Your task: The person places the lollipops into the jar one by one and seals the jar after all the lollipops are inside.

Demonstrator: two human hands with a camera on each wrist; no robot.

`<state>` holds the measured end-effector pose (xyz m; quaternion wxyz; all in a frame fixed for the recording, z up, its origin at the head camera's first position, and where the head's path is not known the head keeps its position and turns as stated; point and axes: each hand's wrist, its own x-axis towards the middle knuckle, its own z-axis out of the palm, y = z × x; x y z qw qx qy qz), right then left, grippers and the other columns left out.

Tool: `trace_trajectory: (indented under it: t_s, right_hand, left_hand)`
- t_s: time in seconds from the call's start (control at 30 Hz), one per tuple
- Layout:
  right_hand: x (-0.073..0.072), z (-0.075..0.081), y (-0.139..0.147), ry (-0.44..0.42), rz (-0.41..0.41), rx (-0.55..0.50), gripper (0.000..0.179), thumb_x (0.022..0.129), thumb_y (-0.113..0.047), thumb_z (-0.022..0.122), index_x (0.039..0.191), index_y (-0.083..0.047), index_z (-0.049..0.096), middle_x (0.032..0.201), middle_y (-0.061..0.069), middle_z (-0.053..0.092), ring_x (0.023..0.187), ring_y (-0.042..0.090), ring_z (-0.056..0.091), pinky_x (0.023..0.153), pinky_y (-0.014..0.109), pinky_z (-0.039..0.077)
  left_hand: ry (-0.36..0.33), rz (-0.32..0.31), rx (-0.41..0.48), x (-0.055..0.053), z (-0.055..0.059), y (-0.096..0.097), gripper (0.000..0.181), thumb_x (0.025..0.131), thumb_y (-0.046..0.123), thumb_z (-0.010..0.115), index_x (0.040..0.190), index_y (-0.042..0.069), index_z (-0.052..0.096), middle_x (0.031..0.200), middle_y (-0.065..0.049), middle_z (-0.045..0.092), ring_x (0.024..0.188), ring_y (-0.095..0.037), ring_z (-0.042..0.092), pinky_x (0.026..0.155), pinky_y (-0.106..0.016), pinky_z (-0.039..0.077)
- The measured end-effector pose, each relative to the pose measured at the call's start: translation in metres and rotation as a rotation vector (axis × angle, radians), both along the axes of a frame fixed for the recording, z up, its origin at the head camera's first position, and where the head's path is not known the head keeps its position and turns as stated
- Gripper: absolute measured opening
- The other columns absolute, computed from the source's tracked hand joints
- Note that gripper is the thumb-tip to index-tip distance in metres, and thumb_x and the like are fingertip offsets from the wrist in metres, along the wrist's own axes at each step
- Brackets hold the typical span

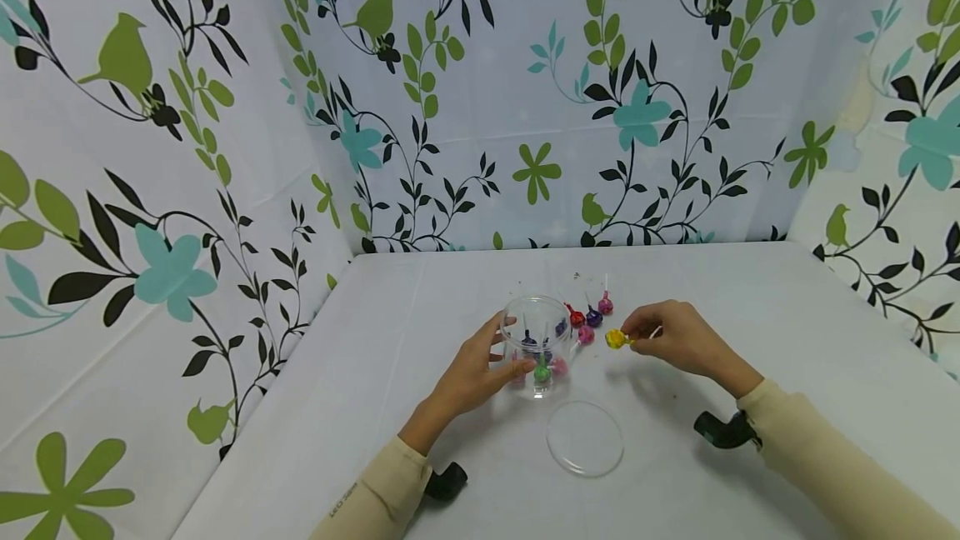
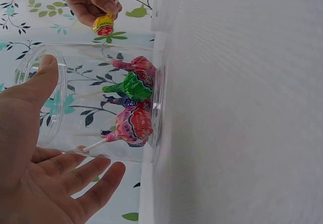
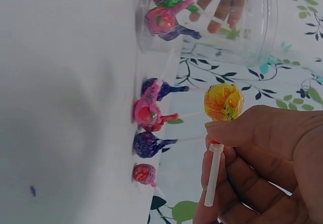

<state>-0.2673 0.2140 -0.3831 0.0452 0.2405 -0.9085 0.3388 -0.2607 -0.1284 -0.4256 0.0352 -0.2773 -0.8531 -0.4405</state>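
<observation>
A clear plastic jar stands upright on the table with several wrapped lollipops in it, among them a green lollipop and a pink lollipop. My left hand holds the jar from the left, thumb on the near side, fingers around the far side. To the right of the jar, my right hand pinches a yellow lollipop between thumb and fingers, just above the table. In the right wrist view its white stick points down past the fingers.
Behind the jar, to its right, lie loose lollipops: a red lollipop, a purple lollipop and pink ones. A round clear lid lies flat in front of the jar. Patterned curtain surrounds the white table.
</observation>
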Motion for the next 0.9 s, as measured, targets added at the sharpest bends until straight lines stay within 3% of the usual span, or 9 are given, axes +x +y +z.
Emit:
trace_trajectory:
  t_s: [0.3,0.9]
  right_hand:
    - [0.0,0.013,-0.003,0.041,-0.004,-0.015,0.016,0.09,0.0,0.079,0.104,-0.004,0.078,0.094,-0.001,0.072,0.086,0.02,0.063,0.075,0.03,0.059]
    - [0.004,0.033,-0.014,0.078,-0.009,-0.019,0.018,0.089,0.0,0.081,0.106,-0.003,0.079,0.096,0.001,0.072,0.088,0.022,0.064,0.077,0.033,0.059]
  left_hand:
    - [0.008,-0.016,0.007,0.0,0.003,0.001,0.084,0.097,0.032,0.078,0.162,0.008,0.03,0.155,-0.018,0.047,0.137,-0.037,0.052,0.101,-0.044,0.054]
    - [0.005,-0.006,0.002,0.001,0.0,0.001,0.084,0.097,0.037,0.077,0.161,0.009,0.031,0.155,-0.016,0.047,0.136,-0.033,0.053,0.101,-0.041,0.055]
